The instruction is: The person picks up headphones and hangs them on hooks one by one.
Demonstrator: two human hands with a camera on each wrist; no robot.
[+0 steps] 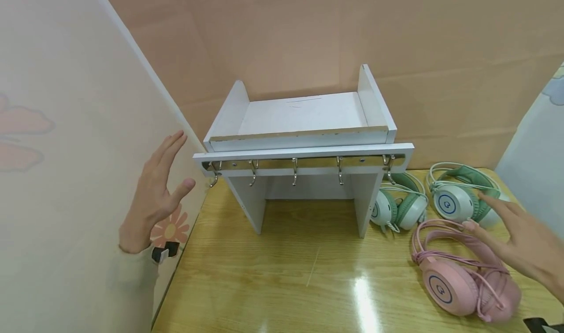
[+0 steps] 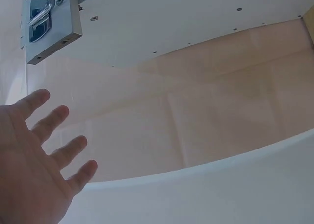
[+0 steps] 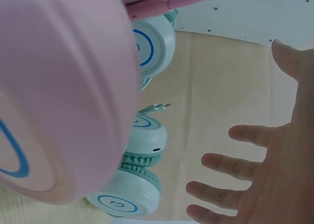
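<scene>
My left hand (image 1: 154, 191) is raised at the left of a white shelf (image 1: 304, 112), fingers straight and thumb apart, holding nothing. The left wrist view shows that hand (image 2: 39, 160) spread below the end of the hook rail (image 2: 54, 28). On the right, my right hand (image 1: 524, 240) hovers over the pink headphones (image 1: 449, 284), its fingers spread and nothing in them. In the right wrist view the hand (image 3: 270, 170) is apart from the pink ear cup (image 3: 64, 87). Two pairs of green-and-white headphones (image 1: 454, 201) (image 1: 398, 205) lie behind the pink pair.
Several metal hooks (image 1: 295, 171) line the front rail of the shelf, with nothing hanging on them. The shelf stands on a wooden table (image 1: 282, 274). A white panel (image 1: 79, 127) with flower prints rises at the left, and brown paper (image 1: 286, 34) covers the back.
</scene>
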